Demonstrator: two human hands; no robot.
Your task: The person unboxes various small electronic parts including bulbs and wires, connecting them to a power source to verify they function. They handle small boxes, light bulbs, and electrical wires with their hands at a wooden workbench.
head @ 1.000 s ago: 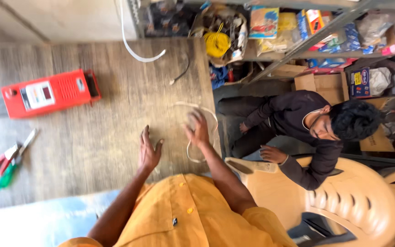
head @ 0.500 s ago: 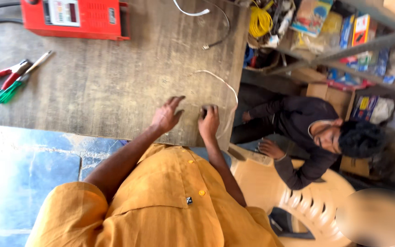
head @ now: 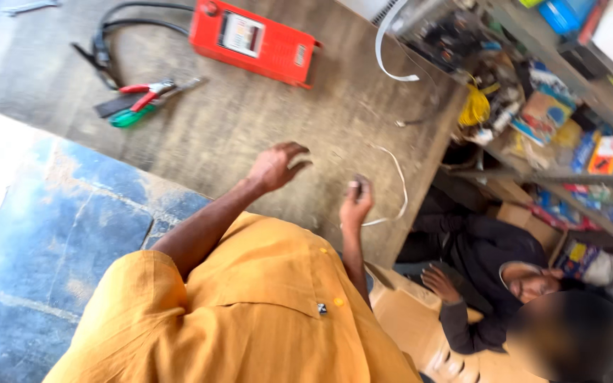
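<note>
White wire (head: pixel 400 186) now loops just beyond our right hand (head: pixel 355 202), which pinches its end on the counter (head: pixel 250 128); our left hand (head: pixel 276 165) has lifted clear, fingers spread and empty.

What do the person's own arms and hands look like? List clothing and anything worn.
Both arms are bare from above the elbow down. The left hand and right hand wear no gloves; no rings or watch show. Short loose sleeves of an orange-yellow shirt with small buttons cover the upper arms.
</note>
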